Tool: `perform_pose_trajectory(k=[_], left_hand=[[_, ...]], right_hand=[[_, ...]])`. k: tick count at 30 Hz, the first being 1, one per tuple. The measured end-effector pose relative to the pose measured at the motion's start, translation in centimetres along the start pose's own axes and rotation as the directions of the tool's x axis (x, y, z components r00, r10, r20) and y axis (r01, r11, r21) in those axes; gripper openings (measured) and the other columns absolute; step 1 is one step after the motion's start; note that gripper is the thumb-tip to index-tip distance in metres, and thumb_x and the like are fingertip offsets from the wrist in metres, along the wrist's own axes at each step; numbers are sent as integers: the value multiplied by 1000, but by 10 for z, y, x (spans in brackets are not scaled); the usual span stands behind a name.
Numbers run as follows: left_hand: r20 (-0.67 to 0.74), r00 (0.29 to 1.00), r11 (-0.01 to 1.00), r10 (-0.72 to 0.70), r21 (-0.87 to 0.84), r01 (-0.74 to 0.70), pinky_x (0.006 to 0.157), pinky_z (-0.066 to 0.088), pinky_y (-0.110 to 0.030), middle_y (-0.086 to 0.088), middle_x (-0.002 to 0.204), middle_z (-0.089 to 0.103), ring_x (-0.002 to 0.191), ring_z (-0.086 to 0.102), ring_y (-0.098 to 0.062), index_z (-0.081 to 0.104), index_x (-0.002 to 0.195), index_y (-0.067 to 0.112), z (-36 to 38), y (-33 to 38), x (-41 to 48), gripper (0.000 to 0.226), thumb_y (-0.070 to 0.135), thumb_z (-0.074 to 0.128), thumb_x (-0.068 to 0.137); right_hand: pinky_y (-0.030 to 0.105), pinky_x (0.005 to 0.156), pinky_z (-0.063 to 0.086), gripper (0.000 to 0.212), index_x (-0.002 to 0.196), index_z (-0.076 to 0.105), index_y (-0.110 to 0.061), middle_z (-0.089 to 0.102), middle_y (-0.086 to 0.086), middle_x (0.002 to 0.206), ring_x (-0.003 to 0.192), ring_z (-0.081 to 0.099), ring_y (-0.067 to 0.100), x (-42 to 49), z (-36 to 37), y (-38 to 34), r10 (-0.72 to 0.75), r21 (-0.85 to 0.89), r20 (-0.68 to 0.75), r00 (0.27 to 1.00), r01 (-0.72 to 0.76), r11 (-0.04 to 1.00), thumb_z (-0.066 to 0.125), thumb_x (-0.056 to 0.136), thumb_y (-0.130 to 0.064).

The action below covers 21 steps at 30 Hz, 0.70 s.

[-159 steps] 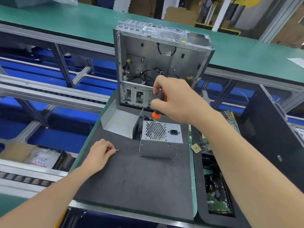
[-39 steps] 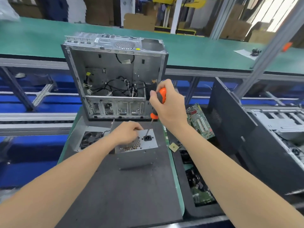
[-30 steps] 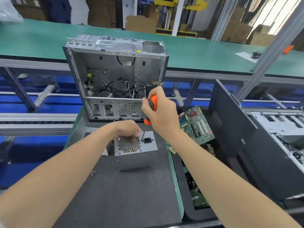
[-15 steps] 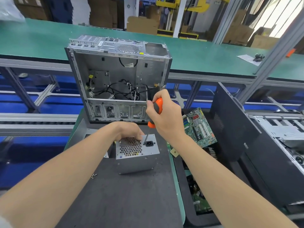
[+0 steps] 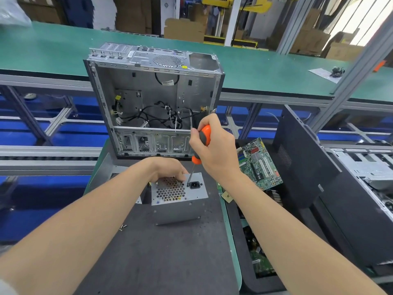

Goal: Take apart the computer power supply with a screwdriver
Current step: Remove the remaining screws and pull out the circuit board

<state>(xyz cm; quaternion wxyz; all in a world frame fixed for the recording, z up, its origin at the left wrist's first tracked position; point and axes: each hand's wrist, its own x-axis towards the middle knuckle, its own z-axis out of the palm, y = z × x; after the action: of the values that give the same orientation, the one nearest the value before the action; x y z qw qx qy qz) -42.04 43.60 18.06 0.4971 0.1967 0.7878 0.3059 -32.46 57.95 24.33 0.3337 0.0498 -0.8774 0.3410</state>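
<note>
I see right hand (image 5: 214, 150) clenched round screwdriver (image 5: 203, 138), tip on power supply (image 5: 178, 201) top | left hand (image 5: 168, 169) gripping its far edge | by mat (image 5: 170, 262) right edge

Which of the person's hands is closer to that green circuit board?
Right. The right hand, gripping the screwdriver, sits just left of the green circuit board; the left hand holds the power supply at its top edge, farther left.

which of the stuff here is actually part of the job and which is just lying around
In the job: power supply, screwdriver gripped by the right hand, left hand holding the power supply, loose screws.

Lying about: open computer case, motherboard, black side panel.
</note>
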Motion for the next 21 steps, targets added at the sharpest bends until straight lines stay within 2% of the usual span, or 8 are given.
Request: perform_pose_trajectory(k=[6, 12, 14, 16, 17, 21], left_hand=[[4, 1000, 1000, 10, -10, -9, 44, 43, -22, 6, 58, 63, 45, 54, -9, 72, 54, 26, 0, -1, 0, 64, 4, 42, 106], [-21, 1000, 1000, 3, 22, -3, 57, 47, -26, 6, 71, 69, 56, 60, -8, 76, 62, 33, -1, -4, 3, 46, 12, 63, 101], [-46, 999, 1000, 2, 28, -1, 62, 52, -24, 6, 85, 74, 68, 67, -5, 78, 66, 34, 0, -4, 5, 40, 15, 68, 99], [-70, 998, 1000, 3, 28, -1, 76, 53, -28, 3, 101, 76, 90, 69, -9, 80, 73, 35, 0, -5, 6, 32, 17, 71, 98], [-72, 997, 999, 8, 32, -6, 78, 52, -30, 2, 102, 76, 94, 68, -12, 80, 72, 36, 0, -5, 7, 33, 18, 71, 98], [-49, 999, 999, 22, 34, -21, 63, 53, -25, 3, 88, 69, 74, 66, -8, 75, 62, 36, 1, -5, 6, 43, 16, 68, 99]], right_hand=[[40, 57, 52, 17, 96, 46, -24, 50, -5, 66, 61, 57, 16, 1, 0, -1, -9, 2, -5, 1000, 9, 1000, 59, 100, -35], [40, 57, 52, 18, 95, 45, -24, 48, -4, 65, 60, 56, 16, 1, 0, -1, -21, -2, -1, 1000, 21, 1000, 58, 101, -34], [38, 57, 52, 17, 95, 45, -24, 48, -4, 66, 61, 56, 15, 1, 0, 0, -21, -4, -7, 1000, 21, 1000, 58, 101, -34], [36, 56, 52, 18, 95, 45, -25, 48, -5, 65, 60, 56, 14, 1, 0, 0, -15, -7, -13, 1000, 15, 1000, 58, 101, -35], [36, 55, 52, 18, 95, 45, -25, 48, -6, 65, 60, 56, 13, 0, -1, 0, -12, -5, -12, 1000, 12, 1000, 58, 101, -35], [29, 57, 49, 18, 97, 46, -28, 52, -5, 69, 64, 56, 17, 0, -5, -5, -69, 64, 111, 991, 62, 996, 63, 97, -33]])
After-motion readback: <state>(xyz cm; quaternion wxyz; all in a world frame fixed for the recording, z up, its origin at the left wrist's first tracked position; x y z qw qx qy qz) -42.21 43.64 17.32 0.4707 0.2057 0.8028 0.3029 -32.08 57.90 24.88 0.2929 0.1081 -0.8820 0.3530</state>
